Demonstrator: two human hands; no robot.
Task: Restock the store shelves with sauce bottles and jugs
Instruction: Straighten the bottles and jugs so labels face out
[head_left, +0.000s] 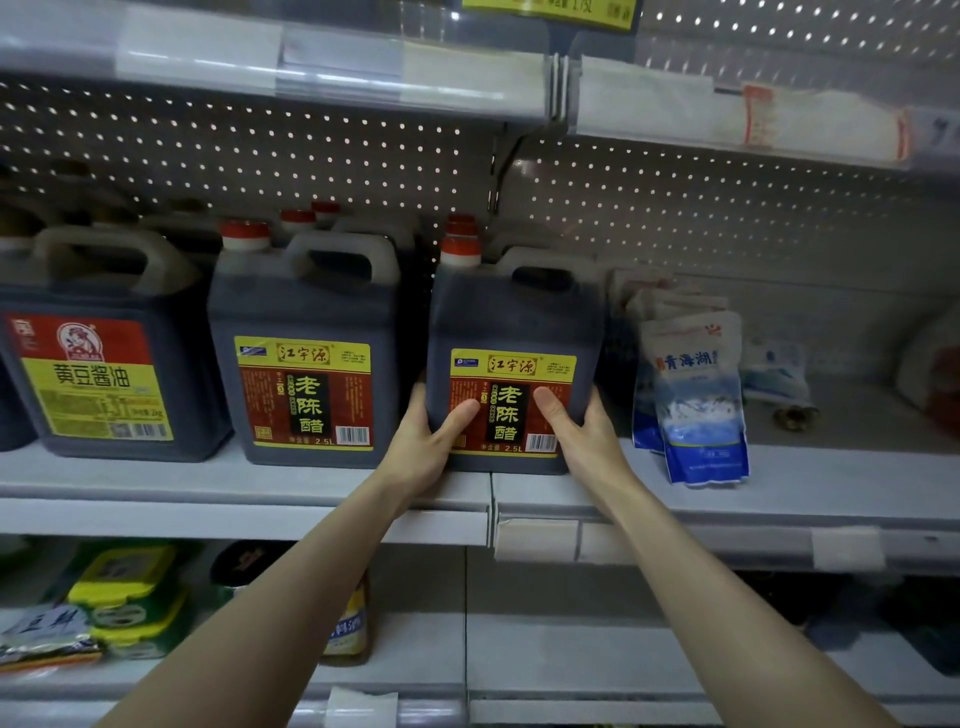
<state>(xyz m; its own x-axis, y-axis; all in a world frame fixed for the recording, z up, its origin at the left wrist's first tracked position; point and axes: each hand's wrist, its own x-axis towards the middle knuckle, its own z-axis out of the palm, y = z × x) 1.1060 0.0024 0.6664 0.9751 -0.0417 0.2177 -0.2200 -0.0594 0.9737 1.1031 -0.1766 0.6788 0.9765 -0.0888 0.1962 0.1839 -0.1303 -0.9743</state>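
While left hand (422, 447), right hand (584, 434) fingers clasp vinegar jug (514, 322) at shelf (260, 486) edge, gaps both sides.

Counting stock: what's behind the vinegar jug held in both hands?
Behind the vinegar jug, more red caps show in a row; the jug bodies under them are hidden by it.

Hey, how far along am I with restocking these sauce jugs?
Done: a soy sauce jug and a vinegar jug stand on the shelf, more caps behind them. In hand: the left hand and right hand grip a second vinegar jug at the shelf front. Left: probably pushing it back and letting go; bare shelf shows beside the salt bags.
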